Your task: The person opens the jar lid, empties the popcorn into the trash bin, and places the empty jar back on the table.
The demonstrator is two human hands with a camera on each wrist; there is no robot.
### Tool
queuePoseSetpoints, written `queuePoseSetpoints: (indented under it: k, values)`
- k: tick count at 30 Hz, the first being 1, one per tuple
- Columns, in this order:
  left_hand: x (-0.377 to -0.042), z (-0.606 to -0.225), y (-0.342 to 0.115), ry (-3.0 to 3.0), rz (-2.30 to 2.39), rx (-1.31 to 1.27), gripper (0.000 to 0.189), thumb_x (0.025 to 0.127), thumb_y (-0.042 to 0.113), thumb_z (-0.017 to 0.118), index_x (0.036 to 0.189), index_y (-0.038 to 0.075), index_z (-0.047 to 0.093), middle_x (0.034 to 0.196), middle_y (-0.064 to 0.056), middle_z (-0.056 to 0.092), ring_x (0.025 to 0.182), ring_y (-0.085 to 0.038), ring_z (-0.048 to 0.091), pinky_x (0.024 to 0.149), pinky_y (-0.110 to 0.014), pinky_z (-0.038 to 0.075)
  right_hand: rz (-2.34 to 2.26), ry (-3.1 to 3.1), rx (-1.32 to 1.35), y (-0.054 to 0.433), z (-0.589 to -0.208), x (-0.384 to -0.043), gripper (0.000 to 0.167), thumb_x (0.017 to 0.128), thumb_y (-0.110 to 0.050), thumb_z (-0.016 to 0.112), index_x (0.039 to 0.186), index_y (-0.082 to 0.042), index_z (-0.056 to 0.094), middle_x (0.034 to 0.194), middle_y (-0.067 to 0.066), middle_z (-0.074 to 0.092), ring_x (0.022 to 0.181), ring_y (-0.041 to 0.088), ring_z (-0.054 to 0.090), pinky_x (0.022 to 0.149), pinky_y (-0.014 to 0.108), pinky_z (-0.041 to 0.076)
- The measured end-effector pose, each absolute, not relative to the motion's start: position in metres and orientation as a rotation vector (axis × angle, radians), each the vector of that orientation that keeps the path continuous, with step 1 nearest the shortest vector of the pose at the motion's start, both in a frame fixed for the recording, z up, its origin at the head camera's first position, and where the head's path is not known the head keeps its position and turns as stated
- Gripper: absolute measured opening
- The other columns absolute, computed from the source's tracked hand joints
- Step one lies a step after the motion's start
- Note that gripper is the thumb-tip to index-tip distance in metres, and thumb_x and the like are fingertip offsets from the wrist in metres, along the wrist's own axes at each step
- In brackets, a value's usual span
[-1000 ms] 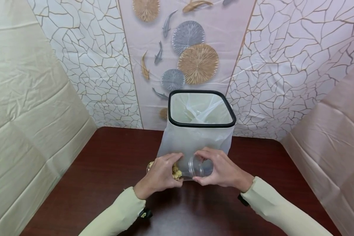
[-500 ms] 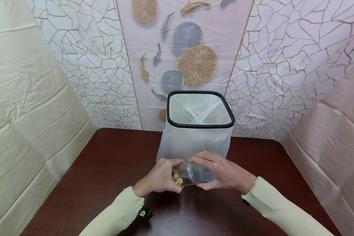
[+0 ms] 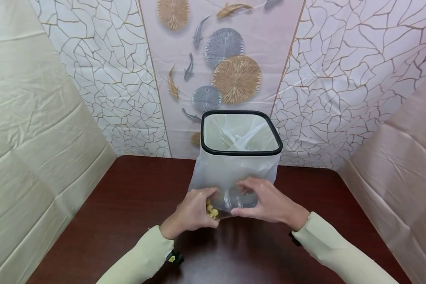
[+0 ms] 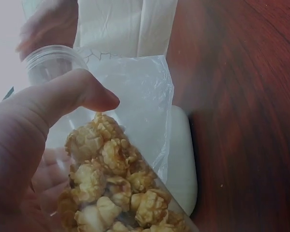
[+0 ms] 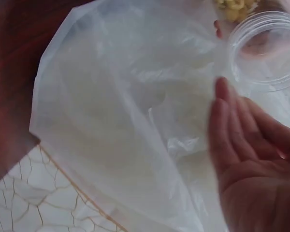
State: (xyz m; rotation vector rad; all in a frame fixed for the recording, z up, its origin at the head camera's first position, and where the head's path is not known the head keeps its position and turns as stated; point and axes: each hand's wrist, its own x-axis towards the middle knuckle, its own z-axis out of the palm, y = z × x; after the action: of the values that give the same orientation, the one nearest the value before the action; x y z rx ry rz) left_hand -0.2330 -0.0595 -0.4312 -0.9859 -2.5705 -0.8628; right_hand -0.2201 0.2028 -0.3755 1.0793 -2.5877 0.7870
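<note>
My left hand (image 3: 195,209) grips a clear plastic jar (image 3: 221,203) of caramel popcorn (image 4: 111,179), lying on its side with its top to the right. The left wrist view shows the thumb across the jar and the popcorn gathered toward its bottom. A clear ridged screw lid (image 5: 266,50) is at the jar's top end. Close to that lid is my right hand (image 3: 269,201), thumb and fingers spread to either side of it. In the right wrist view the fingers (image 5: 227,125) are slightly bent and stand apart from the lid.
Behind the hands stands a white bin with a black rim (image 3: 241,152), lined with a translucent plastic bag (image 5: 121,111) that hangs over its outside. Under everything is a dark red-brown table (image 3: 145,189). Patterned cloth (image 3: 326,98) hangs behind the table.
My right hand first stood right of the jar's top, then closed in around the lid, and now its fingers have spread off it. The left hand keeps hold of the jar.
</note>
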Motion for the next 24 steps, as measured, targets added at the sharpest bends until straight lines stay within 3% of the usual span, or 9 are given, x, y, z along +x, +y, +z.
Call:
queuePoseSetpoints:
  k: [11, 24]
  values:
    - [-0.2293, -0.4304, -0.0600, -2.555, -0.798, -0.997, 0.072, 0.059, 0.028, 0.095, 0.124, 0.012, 0.070, 0.113, 0.001, 0.077, 0.092, -0.010, 0.068, 0.081, -0.026, 0.059, 0.821, -2.724, 1.000, 0.1939, -0.3770, -0.2191, 0.052, 0.086, -0.051, 0.083, 0.114, -0.008, 0.074, 0.096, -0.002, 0.074, 0.087, 0.010, 0.070, 0.077, 0.028, 0.060]
    - [-0.2296, -0.4298, -0.0619, -2.555, -0.843, -0.998, 0.072, 0.057, 0.027, 0.095, 0.123, 0.009, 0.071, 0.110, -0.001, 0.077, 0.089, -0.010, 0.067, 0.078, -0.024, 0.059, 0.779, -2.583, 1.191, 0.1985, -0.3736, -0.2189, 0.073, 0.075, -0.037, 0.095, 0.136, -0.009, 0.065, 0.120, 0.000, 0.069, 0.108, 0.014, 0.065, 0.089, 0.035, 0.060]
